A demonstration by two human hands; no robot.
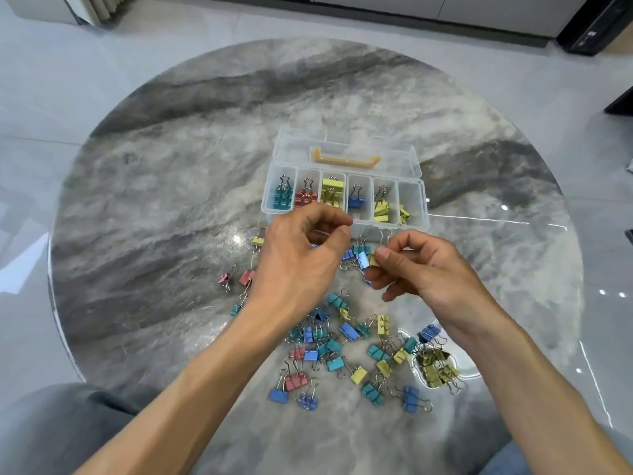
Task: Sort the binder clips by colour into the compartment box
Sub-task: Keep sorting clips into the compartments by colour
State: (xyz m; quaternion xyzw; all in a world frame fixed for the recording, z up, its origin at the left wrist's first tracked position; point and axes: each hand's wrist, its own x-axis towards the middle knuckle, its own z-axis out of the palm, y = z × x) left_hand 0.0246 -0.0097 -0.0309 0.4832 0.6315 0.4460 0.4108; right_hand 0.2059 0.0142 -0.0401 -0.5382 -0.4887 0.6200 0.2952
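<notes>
Sorting has barely begun: the compartment box (344, 197), just beyond the fingers, holds a few clips. The right hand (421, 269) pinches a yellow binder clip (374, 260); the left hand (301, 255) is curled, contents unclear. Most loose clips (342, 344) lie on the tabletop (171, 200) beneath both.

Hands (346, 265) over scattered binder clips (342, 344)
</notes>
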